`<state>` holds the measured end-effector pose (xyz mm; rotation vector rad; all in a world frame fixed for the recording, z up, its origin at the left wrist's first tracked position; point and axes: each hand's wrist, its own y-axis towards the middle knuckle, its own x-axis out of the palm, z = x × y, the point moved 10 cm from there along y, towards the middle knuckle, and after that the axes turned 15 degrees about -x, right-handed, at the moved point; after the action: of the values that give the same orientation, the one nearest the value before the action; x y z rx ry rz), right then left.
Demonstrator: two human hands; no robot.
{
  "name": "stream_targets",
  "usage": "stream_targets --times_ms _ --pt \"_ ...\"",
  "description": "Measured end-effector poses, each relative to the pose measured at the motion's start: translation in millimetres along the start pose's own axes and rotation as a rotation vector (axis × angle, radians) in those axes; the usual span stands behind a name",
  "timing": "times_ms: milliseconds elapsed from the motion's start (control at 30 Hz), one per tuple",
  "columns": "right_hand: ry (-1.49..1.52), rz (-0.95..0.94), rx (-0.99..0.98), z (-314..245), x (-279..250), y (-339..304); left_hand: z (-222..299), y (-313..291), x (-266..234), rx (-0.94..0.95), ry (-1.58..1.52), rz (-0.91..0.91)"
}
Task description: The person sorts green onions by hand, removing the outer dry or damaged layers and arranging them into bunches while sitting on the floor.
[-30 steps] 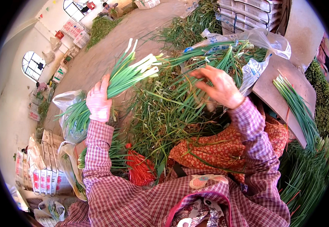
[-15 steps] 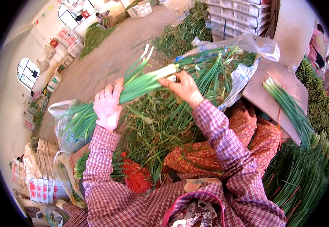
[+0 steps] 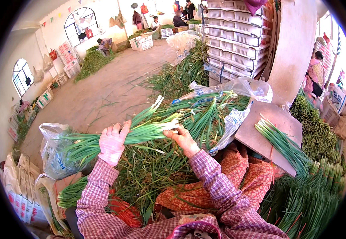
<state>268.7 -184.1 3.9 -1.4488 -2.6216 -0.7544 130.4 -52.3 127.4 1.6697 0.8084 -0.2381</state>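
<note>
My left hand, pale as if in a thin glove, is wrapped round the green leaves of a loose bunch of spring onions. The bunch lies nearly level, its leaf tips to the left and white ends to the right. At those white ends my right hand has thumb and fingers closed on the stalks. A few stalks stick out up and away from the rest. Under both hands spreads a heap of loose green leaves. Just beyond my right hand, more spring onions lie on clear plastic.
Right of my knees, a board carries a small bunch of spring onions. Tied bundles are piled at lower right. Red ties lie near my left forearm, a plastic bag beyond it. White crates stand stacked ahead.
The view has tilted up, showing more of the far room and people there. Both hands still hold the bunch, which now lies more level, its white ends lower.
</note>
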Motion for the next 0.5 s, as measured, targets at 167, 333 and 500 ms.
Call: stream_targets --times_ms 167,333,500 --pt "-0.049 -0.106 -0.152 -9 9 -1 -10 -7 5 -0.049 -0.008 -0.055" --pt "-0.166 -0.191 -0.164 -12 8 2 -10 -13 4 -0.061 -0.017 -0.051" --pt "-0.098 -0.165 -0.124 -6 11 0 -2 -10 -9 -0.015 -0.065 0.039"
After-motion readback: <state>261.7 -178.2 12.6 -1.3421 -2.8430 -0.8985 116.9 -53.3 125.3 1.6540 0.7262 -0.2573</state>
